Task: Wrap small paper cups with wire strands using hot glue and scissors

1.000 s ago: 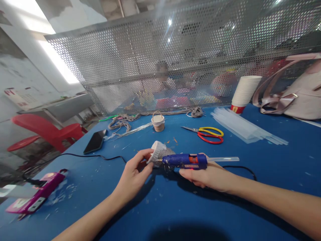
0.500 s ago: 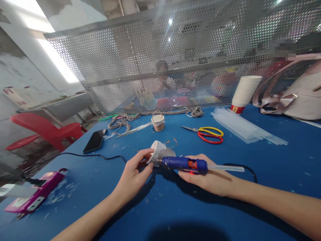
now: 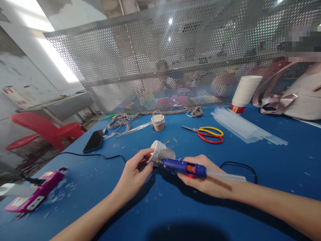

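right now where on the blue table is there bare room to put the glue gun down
Bare patches: the near edge of the blue table between both forearms, and right of the scissors, below the clear glue sticks. Crowded: around the left hand, wrapped cup, glue gun and its cord.

no readable text, wall sign [image 3: 17, 95] print too blurred to make out

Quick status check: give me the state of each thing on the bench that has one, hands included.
left hand: gripping the paper cup
paper cup: on its side, partly wrapped in cord
right hand: closed on the glue gun
glue gun: nozzle at the cup, glue stick loaded, corded
scissors: closed, lying flat
cup stack: nested, upside down
phone: screen dark
small wrapped cup: upright
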Demonstrator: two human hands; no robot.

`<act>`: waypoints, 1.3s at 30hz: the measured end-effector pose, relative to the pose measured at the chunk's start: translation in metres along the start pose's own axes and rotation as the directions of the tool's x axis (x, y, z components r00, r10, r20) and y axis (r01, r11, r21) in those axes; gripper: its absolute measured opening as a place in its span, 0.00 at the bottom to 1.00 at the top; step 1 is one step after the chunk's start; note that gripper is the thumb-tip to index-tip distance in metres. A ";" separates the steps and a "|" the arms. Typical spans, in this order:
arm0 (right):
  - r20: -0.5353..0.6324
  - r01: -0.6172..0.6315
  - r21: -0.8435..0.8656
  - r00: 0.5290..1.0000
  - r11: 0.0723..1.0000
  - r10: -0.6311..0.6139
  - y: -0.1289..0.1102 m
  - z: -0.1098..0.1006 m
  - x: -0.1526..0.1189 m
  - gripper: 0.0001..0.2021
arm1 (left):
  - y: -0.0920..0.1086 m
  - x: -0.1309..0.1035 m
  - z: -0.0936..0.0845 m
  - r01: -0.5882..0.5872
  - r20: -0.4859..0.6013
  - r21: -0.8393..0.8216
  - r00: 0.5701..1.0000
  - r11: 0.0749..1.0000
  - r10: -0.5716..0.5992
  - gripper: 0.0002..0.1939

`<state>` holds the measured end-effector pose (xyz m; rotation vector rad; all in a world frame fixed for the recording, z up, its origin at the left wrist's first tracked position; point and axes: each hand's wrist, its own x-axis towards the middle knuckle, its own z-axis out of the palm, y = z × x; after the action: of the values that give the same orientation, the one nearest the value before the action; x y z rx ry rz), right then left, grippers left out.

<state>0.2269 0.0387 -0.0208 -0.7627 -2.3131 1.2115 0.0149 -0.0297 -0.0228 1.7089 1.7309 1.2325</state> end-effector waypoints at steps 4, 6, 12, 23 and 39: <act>0.003 0.007 -0.006 1.000 1.000 -0.007 0.001 -0.002 0.000 0.10 | 0.000 -0.001 -0.001 -0.002 -0.008 0.001 1.000 1.000 0.002 0.14; 0.003 0.001 0.001 1.000 1.000 -0.001 0.002 -0.002 0.000 0.10 | 0.000 -0.001 -0.001 0.000 -0.011 0.003 1.000 1.000 0.000 0.14; 0.007 -0.014 0.087 1.000 0.996 0.013 0.002 -0.002 0.001 0.07 | -0.001 0.000 0.000 -0.004 0.004 0.027 1.000 1.000 0.004 0.15; 0.046 -0.086 0.093 0.996 0.992 0.082 0.001 -0.007 0.002 0.07 | 0.006 0.002 -0.002 0.025 -0.007 -0.002 1.000 1.000 -0.025 0.15; 0.044 -0.103 0.050 0.994 0.993 0.101 0.001 -0.006 0.001 0.09 | 0.006 0.003 -0.003 0.035 -0.022 0.000 0.999 0.999 -0.035 0.16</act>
<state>0.2299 0.0432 -0.0180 -0.8545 -2.2902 1.3380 0.0152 -0.0290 -0.0158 1.6641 1.7663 1.2401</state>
